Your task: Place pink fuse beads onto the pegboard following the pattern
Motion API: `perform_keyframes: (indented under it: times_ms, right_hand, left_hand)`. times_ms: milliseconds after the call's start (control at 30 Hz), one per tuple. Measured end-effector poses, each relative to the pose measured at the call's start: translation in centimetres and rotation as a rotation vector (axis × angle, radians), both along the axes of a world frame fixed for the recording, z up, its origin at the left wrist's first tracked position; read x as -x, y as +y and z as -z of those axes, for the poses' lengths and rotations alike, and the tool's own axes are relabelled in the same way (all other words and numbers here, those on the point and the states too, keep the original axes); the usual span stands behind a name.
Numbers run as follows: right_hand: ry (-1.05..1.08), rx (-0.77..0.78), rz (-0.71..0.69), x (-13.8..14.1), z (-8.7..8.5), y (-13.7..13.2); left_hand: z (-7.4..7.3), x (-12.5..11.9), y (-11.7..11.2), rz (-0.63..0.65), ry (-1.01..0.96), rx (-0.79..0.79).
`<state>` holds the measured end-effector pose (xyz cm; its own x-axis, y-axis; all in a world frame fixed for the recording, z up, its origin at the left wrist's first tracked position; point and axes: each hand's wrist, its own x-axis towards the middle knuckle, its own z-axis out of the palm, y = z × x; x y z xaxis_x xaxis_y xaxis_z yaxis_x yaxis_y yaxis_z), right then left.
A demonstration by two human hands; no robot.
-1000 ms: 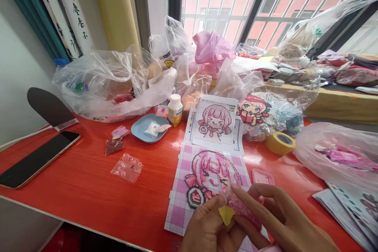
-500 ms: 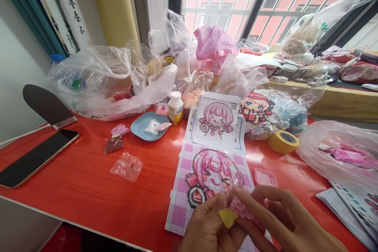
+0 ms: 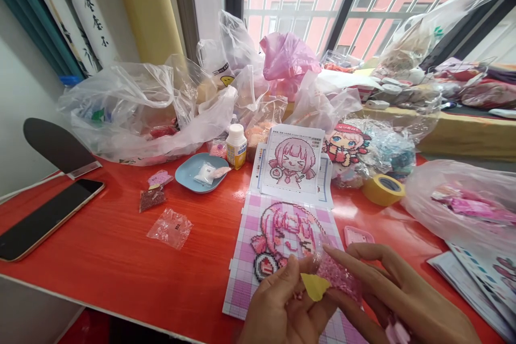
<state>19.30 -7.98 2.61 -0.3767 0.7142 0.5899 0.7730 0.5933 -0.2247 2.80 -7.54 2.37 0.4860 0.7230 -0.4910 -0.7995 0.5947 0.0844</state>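
Observation:
Between my two hands is a small clear bag of pink beads with a yellow tape flap on it. My left hand pinches the bag's near left end, thumb up. My right hand grips its other side, fingers along the bag. A small pink object shows under the right palm; I cannot make out what it is. Below the hands lies a pink-checked pegboard with a partly beaded girl's head on it. The printed pattern sheet lies against its far edge.
A pink tray sits right of the board, near a yellow tape roll. Leftward are an empty bag, bead bags, a blue dish, a white bottle and a phone. Plastic bags line the back.
The bead bag has turned so more of its pink contents shows. My left thumb has shifted up and the fingers of both hands have moved slightly. The view has shifted a little.

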Motion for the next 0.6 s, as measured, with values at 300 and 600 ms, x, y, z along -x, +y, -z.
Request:
perform_keyframes:
  times_ms: [300,600]
  right_hand:
    - [0.075,0.106,-0.039,-0.8,-0.1,-0.2]
    - [0.029,0.145,-0.056,-0.1,0.0,-0.2]
  left_hand:
    - [-0.3,-0.2,0.2,0.009,0.045,0.072]
    - [0.7,-0.2,-0.2,0.016,0.009,-0.048]
